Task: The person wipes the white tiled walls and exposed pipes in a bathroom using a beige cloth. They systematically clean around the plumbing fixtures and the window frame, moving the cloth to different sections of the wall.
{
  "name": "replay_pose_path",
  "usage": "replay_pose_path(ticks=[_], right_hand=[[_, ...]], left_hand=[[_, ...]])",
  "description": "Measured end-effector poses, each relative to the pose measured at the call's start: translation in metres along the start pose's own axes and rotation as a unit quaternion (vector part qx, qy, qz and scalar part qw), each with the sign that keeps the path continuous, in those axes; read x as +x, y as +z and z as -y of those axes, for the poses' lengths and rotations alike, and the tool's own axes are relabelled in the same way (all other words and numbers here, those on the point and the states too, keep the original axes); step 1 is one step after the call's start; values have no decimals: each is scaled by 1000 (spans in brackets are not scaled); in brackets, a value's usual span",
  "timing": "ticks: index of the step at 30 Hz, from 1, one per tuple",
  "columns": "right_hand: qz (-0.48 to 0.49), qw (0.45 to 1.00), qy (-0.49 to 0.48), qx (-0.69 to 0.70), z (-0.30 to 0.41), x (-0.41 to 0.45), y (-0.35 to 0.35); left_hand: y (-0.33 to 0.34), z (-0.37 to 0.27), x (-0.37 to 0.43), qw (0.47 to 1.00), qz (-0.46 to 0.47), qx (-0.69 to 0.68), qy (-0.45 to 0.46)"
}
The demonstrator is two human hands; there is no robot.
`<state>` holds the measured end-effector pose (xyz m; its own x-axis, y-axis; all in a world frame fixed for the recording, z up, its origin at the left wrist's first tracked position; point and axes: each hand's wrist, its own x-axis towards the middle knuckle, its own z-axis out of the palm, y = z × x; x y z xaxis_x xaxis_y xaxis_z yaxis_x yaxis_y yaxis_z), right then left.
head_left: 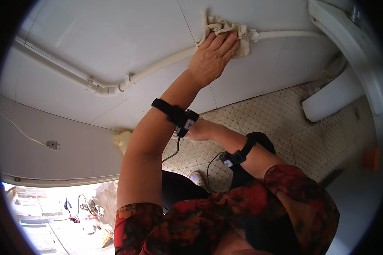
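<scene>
My left hand (214, 55) presses a crumpled cream cloth (223, 28) against the light wall, over the white pipe (169, 60) that runs along it. The fingers lie across the cloth, and part of it bunches up beyond the fingertips. Lower down, my right hand (199, 130) is partly hidden behind my left forearm and the device strapped to it. Its fingers do not show clearly, and a bit of something whitish is beside them.
A white washbasin (348, 38) with a pedestal (332, 95) stands at the right on patterned floor tiles (274, 111). At the left, a plug (52, 145) hangs on its cord near a pale yellow container (123, 142). Below is a bright opening with scattered items outside.
</scene>
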<state>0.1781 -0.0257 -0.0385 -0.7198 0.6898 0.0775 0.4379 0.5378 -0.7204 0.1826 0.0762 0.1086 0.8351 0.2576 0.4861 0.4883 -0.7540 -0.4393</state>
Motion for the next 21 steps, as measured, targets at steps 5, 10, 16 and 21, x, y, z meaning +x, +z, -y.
replay_pose_path(ticks=[5, 10, 16, 21], right_hand=[[-77, 995, -32, 57, -31, 9, 12], [15, 1000, -2, 5, 4, -4, -20], [13, 1000, -9, -1, 4, -5, -11], [13, 1000, -19, 5, 7, 0, -9]], left_hand=[[-1, -3, 7, 1000, 3, 2, 31], [-34, 42, -69, 997, 46, 36, 44], [-67, 64, -126, 987, 122, 95, 35], [-42, 43, -82, 992, 110, 39, 52]])
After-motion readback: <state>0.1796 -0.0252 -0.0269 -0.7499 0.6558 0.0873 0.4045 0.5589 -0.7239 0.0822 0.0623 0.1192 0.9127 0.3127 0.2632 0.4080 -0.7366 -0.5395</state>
